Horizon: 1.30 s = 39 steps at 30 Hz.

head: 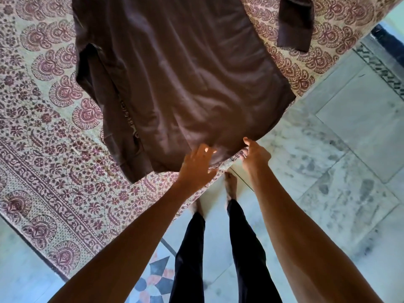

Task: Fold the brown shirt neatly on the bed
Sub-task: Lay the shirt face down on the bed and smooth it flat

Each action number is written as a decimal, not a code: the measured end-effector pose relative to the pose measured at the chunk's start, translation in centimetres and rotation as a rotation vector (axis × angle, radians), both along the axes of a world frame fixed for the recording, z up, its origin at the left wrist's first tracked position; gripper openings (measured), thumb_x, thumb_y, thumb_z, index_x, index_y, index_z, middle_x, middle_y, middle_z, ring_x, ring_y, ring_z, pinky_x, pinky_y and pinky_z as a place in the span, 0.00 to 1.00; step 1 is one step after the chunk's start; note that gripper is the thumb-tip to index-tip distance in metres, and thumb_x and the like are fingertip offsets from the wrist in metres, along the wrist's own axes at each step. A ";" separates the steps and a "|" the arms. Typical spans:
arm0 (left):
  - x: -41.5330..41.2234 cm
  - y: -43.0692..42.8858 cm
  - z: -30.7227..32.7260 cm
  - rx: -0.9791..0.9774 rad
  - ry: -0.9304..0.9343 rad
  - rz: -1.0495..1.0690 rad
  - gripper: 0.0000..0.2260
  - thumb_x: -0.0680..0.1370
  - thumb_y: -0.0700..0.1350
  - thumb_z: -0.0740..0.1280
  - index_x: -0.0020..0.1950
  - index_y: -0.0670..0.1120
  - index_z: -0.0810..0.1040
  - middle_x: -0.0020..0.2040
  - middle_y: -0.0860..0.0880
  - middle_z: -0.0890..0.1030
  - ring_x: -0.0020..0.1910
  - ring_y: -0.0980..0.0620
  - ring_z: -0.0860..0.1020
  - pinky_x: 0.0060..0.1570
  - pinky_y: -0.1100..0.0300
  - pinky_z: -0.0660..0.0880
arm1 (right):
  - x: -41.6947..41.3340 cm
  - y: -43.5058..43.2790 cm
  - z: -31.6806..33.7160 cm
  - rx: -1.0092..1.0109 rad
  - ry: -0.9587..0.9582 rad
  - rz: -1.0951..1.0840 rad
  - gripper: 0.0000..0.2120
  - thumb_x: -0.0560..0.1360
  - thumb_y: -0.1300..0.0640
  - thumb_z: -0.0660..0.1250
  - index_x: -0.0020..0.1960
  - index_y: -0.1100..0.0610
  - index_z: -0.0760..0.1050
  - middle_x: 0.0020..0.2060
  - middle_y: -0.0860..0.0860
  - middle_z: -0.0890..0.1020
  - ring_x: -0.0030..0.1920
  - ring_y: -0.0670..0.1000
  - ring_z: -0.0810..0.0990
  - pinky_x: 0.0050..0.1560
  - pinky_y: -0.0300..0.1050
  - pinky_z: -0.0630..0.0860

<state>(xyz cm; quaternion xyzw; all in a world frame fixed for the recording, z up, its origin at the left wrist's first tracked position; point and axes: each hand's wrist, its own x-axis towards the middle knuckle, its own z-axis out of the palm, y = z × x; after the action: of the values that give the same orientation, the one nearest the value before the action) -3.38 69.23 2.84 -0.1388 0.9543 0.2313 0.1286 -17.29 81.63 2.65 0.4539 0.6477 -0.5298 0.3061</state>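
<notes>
The brown shirt (175, 79) lies spread flat on the bed's patterned cover (50, 119), its hem toward me at the bed's corner. One sleeve is folded along the shirt's left side; the other sleeve (295, 20) lies out at the top right. My left hand (196, 165) rests on the hem with its fingers spread flat on the cloth. My right hand (254, 153) is at the hem's right end over the bed's edge, thumb up on top of the cloth and fingers curled beneath, pinching the hem.
The bed's corner points at me, with marble floor (338, 160) to the right and below. My legs in dark trousers (218, 248) and bare feet stand at the corner. A coloured star inlay (155, 278) marks the floor near my feet.
</notes>
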 end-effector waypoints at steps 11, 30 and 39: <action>-4.9 0.4 1.0 0.108 -0.055 0.466 0.12 0.76 0.38 0.61 0.59 0.46 0.69 0.50 0.43 0.79 0.49 0.37 0.80 0.47 0.44 0.76 | -4.3 -0.7 2.4 -0.233 0.026 0.059 0.13 0.82 0.60 0.58 0.41 0.59 0.75 0.25 0.52 0.77 0.23 0.47 0.73 0.27 0.38 0.71; -5.1 0.8 -0.4 -0.193 -0.076 0.139 0.19 0.73 0.55 0.69 0.58 0.46 0.74 0.61 0.45 0.71 0.54 0.43 0.77 0.50 0.44 0.78 | -1.4 0.2 -0.3 -0.019 -0.015 0.276 0.17 0.71 0.68 0.74 0.58 0.65 0.75 0.50 0.63 0.83 0.46 0.56 0.84 0.51 0.53 0.82; -7.1 -1.6 -0.8 0.096 -0.127 0.397 0.07 0.77 0.43 0.66 0.52 0.47 0.82 0.55 0.45 0.77 0.55 0.44 0.77 0.58 0.50 0.72 | -1.0 -0.6 0.0 -0.276 -0.091 0.155 0.10 0.79 0.64 0.62 0.60 0.64 0.75 0.54 0.60 0.83 0.48 0.55 0.86 0.50 0.51 0.82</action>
<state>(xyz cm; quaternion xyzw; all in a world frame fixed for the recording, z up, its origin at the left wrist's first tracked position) -10.45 67.63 2.04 -0.3322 0.8861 0.2879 0.1468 -18.27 81.03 2.69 0.3798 0.5871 -0.5676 0.4346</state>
